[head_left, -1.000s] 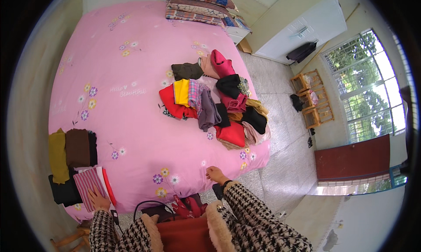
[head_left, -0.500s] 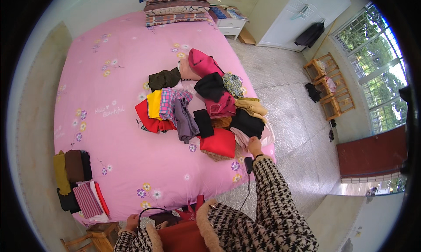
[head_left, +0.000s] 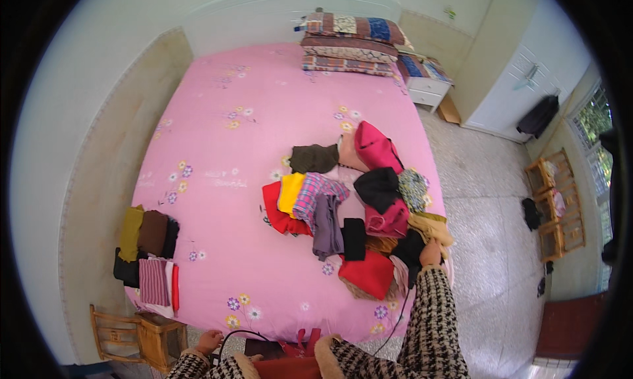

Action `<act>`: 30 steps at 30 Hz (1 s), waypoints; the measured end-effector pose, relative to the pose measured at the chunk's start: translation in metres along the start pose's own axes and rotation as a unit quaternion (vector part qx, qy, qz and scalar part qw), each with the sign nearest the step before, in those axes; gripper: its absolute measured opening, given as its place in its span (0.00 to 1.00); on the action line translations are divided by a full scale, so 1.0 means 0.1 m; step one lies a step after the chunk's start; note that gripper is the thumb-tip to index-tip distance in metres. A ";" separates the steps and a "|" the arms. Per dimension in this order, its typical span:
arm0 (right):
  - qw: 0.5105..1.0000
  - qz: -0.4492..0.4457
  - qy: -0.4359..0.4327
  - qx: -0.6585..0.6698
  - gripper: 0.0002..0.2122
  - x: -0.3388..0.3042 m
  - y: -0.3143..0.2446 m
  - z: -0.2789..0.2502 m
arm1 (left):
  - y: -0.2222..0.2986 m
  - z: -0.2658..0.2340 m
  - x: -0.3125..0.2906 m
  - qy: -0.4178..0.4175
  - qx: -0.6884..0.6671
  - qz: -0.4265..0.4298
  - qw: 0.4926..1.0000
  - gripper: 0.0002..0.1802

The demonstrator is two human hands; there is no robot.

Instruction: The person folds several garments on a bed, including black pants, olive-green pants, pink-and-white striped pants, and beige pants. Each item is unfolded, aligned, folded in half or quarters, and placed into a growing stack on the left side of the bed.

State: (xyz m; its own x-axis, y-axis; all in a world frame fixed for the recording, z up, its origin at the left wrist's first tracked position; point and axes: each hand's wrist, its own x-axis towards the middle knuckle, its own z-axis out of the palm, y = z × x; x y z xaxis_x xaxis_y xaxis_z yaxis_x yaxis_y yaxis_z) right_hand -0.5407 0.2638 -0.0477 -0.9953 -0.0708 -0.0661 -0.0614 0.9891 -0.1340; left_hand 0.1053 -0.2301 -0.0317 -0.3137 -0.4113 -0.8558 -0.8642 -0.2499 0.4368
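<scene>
On the right side of the pink bed lies a loose pile of clothes. My right hand (head_left: 430, 254) reaches to its right edge, fingers closed at the lower end of a tan garment (head_left: 430, 227). Just left of that hand are a black garment (head_left: 407, 246) and a red one (head_left: 369, 275). A crimson garment (head_left: 388, 221) and a black one (head_left: 376, 190) lie farther up the pile. My left hand (head_left: 210, 341) hangs low by the bed's near edge, next to a black cable loop, fingers loosely bent with nothing visible in them.
Folded clothes (head_left: 153, 229) sit at the bed's near left corner, above a wooden chair (head_left: 161, 343). Stacked pillows (head_left: 349, 46) lie at the head end. A white nightstand (head_left: 427, 89) and wardrobe (head_left: 508, 76) stand far right. Wooden shelving (head_left: 550, 211) leans along the right wall.
The view has shifted, so the bed and pile appear farther right. My right hand has moved from the pile's lower right, beside a black and a pale pink garment, up to the tan one.
</scene>
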 end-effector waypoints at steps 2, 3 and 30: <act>0.999 0.030 -0.001 0.016 0.14 0.02 0.00 0.00 | -0.05 0.01 -0.10 0.015 0.007 -0.008 1.000 0.14; 1.000 0.030 -0.006 -0.005 0.13 0.03 -0.02 0.00 | -0.08 0.00 -0.15 0.014 -0.015 -0.012 1.000 0.14; 0.944 -0.262 0.129 0.156 0.07 -1.37 -1.15 -2.62 | 1.81 0.42 0.04 -0.083 0.099 0.319 0.939 0.18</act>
State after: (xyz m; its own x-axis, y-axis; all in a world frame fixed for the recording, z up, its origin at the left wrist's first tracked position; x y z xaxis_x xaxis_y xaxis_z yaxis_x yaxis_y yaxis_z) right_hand -0.4172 0.1935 0.2359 -0.8222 -0.4661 0.3267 -0.5649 0.7385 -0.3682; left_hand -0.0683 -0.2403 0.0324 -0.8348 -0.2755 -0.4767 -0.5311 0.1745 0.8291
